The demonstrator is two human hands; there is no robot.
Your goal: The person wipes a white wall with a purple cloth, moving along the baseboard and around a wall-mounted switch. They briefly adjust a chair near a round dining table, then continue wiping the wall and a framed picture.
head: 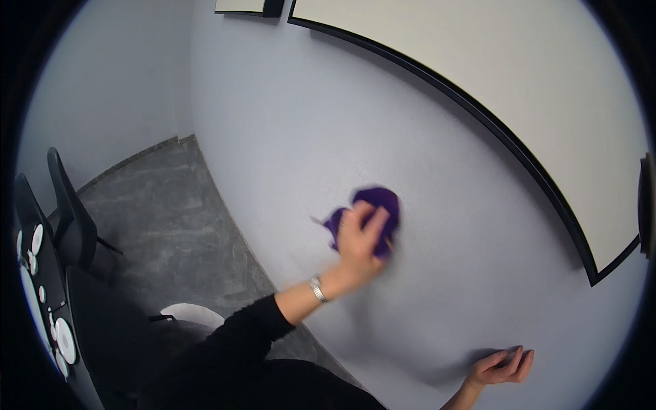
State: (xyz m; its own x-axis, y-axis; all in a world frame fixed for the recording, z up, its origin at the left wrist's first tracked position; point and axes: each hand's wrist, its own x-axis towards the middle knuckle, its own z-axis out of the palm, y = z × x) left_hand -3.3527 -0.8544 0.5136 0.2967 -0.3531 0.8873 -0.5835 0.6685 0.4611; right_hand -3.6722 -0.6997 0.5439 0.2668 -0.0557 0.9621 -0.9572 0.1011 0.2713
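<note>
My left hand [359, 241], with a silver-coloured watch or bracelet on its wrist, presses a bunched purple cloth [385, 201] to the pale wall [287, 133]. The hand and cloth are slightly blurred, and part of the cloth is hidden under the fingers. At the lower right, my right hand [505, 366] is close to the same wall, its fingers loosely bent and somewhat apart. I see nothing in it. Whether it touches the wall cannot be told.
A large black-framed panel [461, 56] hangs above on the wall, with part of a second framed panel [241, 6] beside it. At left, dark chairs [72, 220] surround a dark table bearing white plates [65, 341]. A round white object [192, 311] is low beside my arm, above the grey floor [164, 220].
</note>
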